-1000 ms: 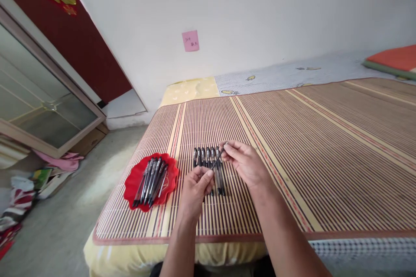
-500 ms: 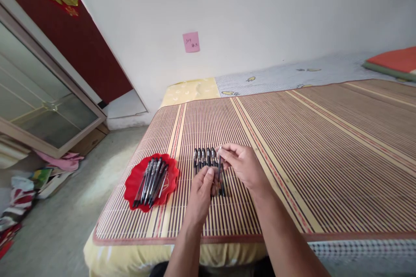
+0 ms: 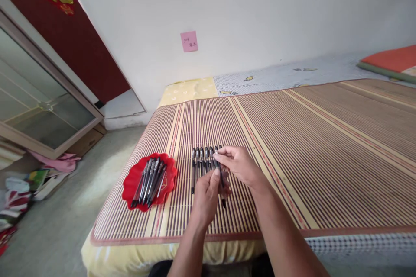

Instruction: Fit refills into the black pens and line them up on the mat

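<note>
A black-capped pen (image 3: 222, 181) is held between my two hands at the right end of a row of pens. My right hand (image 3: 238, 164) pinches its upper part with thumb and fingertips. Lower down, the thumb and fingers of my left hand (image 3: 207, 188) close around the barrel, and the dark lower end sticks out below them. Several similar pens (image 3: 197, 158) lie side by side on the striped mat, caps pointing to the wall; my left hand covers the lower parts of some. To the left, a red scalloped plate (image 3: 130, 184) holds more pens (image 3: 151, 181).
The bamboo mat (image 3: 292, 151) covers the bed, with yellow bedding (image 3: 130, 255) hanging at the front edge. An orange folded cloth (image 3: 390, 58) lies at the far right. A pink note (image 3: 189, 41) sticks to the wall. Clothes and papers (image 3: 42, 177) are piled on the floor at left.
The held pen has come down to line up beside the row, its lower end now showing below my left hand. Both hands have shifted slightly, and the view has moved a little.
</note>
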The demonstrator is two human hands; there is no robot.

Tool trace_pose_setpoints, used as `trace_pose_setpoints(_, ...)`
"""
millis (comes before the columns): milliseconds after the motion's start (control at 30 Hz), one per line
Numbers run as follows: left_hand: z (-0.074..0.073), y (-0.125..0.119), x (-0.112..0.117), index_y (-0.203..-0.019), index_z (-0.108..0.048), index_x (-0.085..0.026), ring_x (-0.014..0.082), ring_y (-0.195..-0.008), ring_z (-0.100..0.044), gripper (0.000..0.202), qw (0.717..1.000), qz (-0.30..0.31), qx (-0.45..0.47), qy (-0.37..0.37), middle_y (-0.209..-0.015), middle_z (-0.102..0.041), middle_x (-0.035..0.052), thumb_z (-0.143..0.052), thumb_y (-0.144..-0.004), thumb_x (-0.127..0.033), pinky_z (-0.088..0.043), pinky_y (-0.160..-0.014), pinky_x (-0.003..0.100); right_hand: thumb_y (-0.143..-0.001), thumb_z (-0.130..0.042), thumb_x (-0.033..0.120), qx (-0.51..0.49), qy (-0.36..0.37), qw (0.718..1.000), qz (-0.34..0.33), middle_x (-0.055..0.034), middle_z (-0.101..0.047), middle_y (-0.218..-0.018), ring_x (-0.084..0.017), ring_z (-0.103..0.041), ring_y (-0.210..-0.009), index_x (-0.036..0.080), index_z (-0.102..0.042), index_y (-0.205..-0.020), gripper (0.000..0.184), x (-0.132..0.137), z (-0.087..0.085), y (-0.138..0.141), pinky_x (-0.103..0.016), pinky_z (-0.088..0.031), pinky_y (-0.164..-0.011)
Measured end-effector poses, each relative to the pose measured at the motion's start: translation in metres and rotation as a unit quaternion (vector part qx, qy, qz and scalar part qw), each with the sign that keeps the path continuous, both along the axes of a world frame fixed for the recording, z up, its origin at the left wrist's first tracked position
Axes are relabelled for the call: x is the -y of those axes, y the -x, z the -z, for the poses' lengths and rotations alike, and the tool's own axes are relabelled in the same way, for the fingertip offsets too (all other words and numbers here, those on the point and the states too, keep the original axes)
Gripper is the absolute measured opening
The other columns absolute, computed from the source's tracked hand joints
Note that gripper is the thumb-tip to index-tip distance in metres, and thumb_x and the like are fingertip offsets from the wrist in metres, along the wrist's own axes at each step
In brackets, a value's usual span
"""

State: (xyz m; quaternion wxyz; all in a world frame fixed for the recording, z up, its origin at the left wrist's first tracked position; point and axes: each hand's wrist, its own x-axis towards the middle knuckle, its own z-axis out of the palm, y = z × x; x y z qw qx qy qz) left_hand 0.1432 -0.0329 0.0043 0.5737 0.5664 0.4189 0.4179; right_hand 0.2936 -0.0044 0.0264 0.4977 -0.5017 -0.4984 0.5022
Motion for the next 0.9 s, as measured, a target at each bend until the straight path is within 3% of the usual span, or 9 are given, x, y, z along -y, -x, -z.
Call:
trace_pose_setpoints(133,0.003,0.014,-0.009,-0.088,-0.07,-0.016,0.0178,-0.07,-0.063,0.034,0.996,-0.07,-0.036,-0.036,-0.075,-0.069,0.0042,-0.063,-0.092,-0.049,-0.049,-0.067,0.028,-0.077,-0.075,0.044,0.041,-0.001,0.997,0.059,0.0005,-0.062,-0.062,-0.012,-0.053,-0.054,0.016,-0.072,-0.08,0.028,-0.007,0.018,-0.025,-0.025,-0.043,-0.051)
trace_pose_setpoints(267,0.004,0.025,-0.014,-0.088,-0.073,-0.019,0.0197,-0.075,-0.066,0.012,0.987,-0.1,-0.1,-0.076,-0.078,-0.072,0.0039,-0.069,-0.087,-0.03,-0.048,-0.07,0.028,-0.077,-0.071,0.037,0.106,0.04,0.989,0.091,0.0007,-0.058,-0.055,-0.013,-0.051,-0.05,0.017,-0.07,-0.07,0.021,-0.016,0.039,-0.037,-0.026,-0.041,-0.049)
trace_pose_setpoints(400,0.008,0.017,-0.009,-0.086,-0.073,-0.02,0.0223,-0.083,-0.066,0.005,0.961,-0.053,-0.204,-0.176,-0.087,-0.072,0.0054,-0.069,-0.086,-0.017,-0.049,-0.076,0.033,-0.079,-0.066,0.029,0.173,0.062,0.978,0.096,0.0001,-0.059,-0.053,-0.014,-0.054,-0.051,0.017,-0.067,-0.065,0.018,-0.022,0.053,-0.028,-0.027,-0.041,-0.051)
trace_pose_setpoints(567,0.022,0.004,-0.003,-0.099,-0.071,-0.018,0.0303,-0.106,-0.062,0.024,0.899,0.039,-0.317,-0.301,-0.106,-0.071,0.0106,-0.074,-0.079,-0.004,-0.053,-0.093,0.049,-0.081,-0.065,0.025,0.252,0.05,0.961,0.098,-0.004,-0.068,-0.061,-0.018,-0.063,-0.06,0.017,-0.071,-0.067,0.018,-0.028,0.061,-0.016,-0.029,-0.045,-0.059)
trace_pose_setpoints(667,0.028,0.0,-0.003,-0.1,-0.07,-0.015,0.0322,-0.114,-0.06,0.027,0.873,0.075,-0.354,-0.326,-0.111,-0.07,0.0124,-0.076,-0.077,-0.001,-0.053,-0.1,0.052,-0.08,-0.068,0.022,0.275,0.05,0.954,0.106,-0.0075,-0.074,-0.07,-0.019,-0.068,-0.066,0.015,-0.076,-0.08,0.011,-0.029,0.064,-0.016,-0.03,-0.048,-0.066)
trace_pose_setpoints(900,0.03,0.001,-0.001,-0.102,-0.071,-0.014,0.0353,-0.132,-0.052,0.028,0.845,0.103,-0.395,-0.344,-0.117,-0.068,0.0118,-0.081,-0.076,-0.008,-0.046,-0.115,0.055,-0.083,-0.061,0.009,0.305,0.072,0.947,0.065,-0.0047,-0.074,-0.069,-0.017,-0.069,-0.067,0.011,-0.077,-0.108,0.029,-0.026,0.06,-0.019,-0.025,-0.048,-0.067)
